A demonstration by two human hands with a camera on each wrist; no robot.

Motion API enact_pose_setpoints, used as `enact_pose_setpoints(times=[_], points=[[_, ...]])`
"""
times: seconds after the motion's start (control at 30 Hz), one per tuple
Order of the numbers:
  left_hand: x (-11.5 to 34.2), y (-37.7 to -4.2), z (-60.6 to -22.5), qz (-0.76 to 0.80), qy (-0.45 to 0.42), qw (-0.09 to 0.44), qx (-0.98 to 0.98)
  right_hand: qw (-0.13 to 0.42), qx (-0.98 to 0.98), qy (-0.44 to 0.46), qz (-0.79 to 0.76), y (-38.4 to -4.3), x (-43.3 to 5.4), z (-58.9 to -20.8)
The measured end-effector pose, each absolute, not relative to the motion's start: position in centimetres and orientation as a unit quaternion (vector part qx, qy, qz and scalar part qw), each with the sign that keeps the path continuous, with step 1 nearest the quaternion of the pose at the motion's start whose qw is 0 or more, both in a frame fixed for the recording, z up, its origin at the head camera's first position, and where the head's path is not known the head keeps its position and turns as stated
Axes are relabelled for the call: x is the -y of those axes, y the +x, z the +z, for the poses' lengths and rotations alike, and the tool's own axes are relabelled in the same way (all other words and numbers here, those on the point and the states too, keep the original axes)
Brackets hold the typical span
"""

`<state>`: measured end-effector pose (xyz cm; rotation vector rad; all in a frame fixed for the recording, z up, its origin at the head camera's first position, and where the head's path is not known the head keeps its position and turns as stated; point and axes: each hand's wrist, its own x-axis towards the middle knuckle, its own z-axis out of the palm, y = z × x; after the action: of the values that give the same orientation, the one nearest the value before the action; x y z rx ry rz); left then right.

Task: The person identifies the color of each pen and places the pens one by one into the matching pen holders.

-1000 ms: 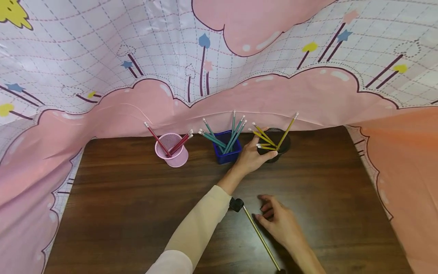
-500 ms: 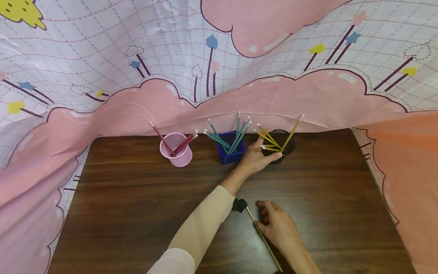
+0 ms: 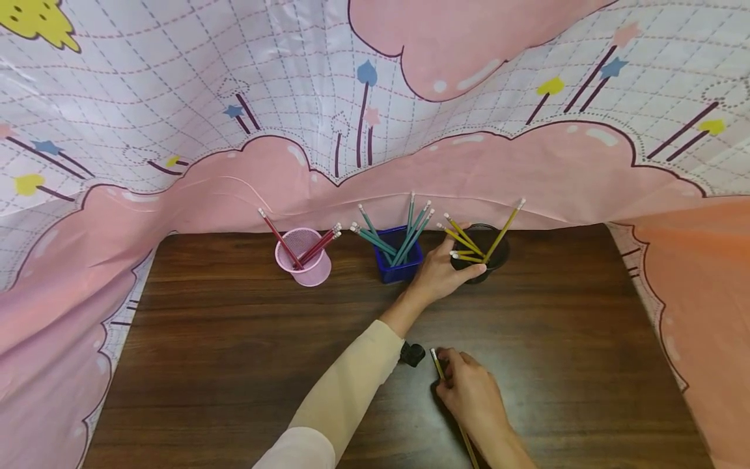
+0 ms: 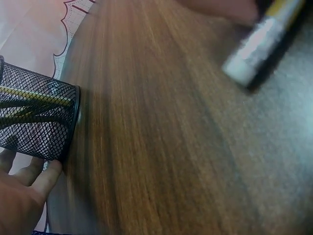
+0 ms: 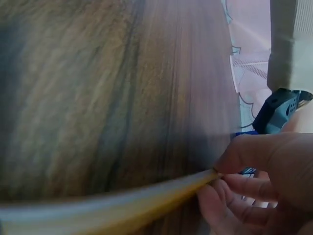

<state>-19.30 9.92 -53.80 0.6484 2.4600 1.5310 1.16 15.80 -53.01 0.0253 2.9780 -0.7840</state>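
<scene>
At the back right stands a black mesh pencil cup (image 3: 482,278) with several yellow pencils (image 3: 498,238) leaning out of it. My left hand (image 3: 439,273) holds this cup from its left side, thumb at the front rim; the left wrist view has its fingers against the mesh (image 4: 36,115). Nearer to me, my right hand (image 3: 473,394) pinches a yellow pencil (image 3: 467,445) between thumb and fingers. The pencil's white eraser end (image 4: 242,68) points away from me, and the hand hides its middle. In the right wrist view its shaft (image 5: 146,203) runs out from the fingertips.
Left of the black cup stands a blue square pencil holder (image 3: 398,272) with several green pencils. Farther left is a pink mesh cup (image 3: 312,277) with red pencils. A patterned pink and white cloth (image 3: 375,189) hangs behind the wooden table (image 3: 222,365).
My right hand has moved slightly left onto the pencil and now pinches it; the eraser end has shifted right, away from my left wrist. The left hand stays on the black cup.
</scene>
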Motion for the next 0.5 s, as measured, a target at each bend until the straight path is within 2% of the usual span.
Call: enact_pose_setpoints(times=[0.5], points=[[-9.88,-19.13,-54.08,0.506,0.221,0.075,-0.830,0.053,-0.951,0.019,-0.303,0.66,-16.23,-53.36]])
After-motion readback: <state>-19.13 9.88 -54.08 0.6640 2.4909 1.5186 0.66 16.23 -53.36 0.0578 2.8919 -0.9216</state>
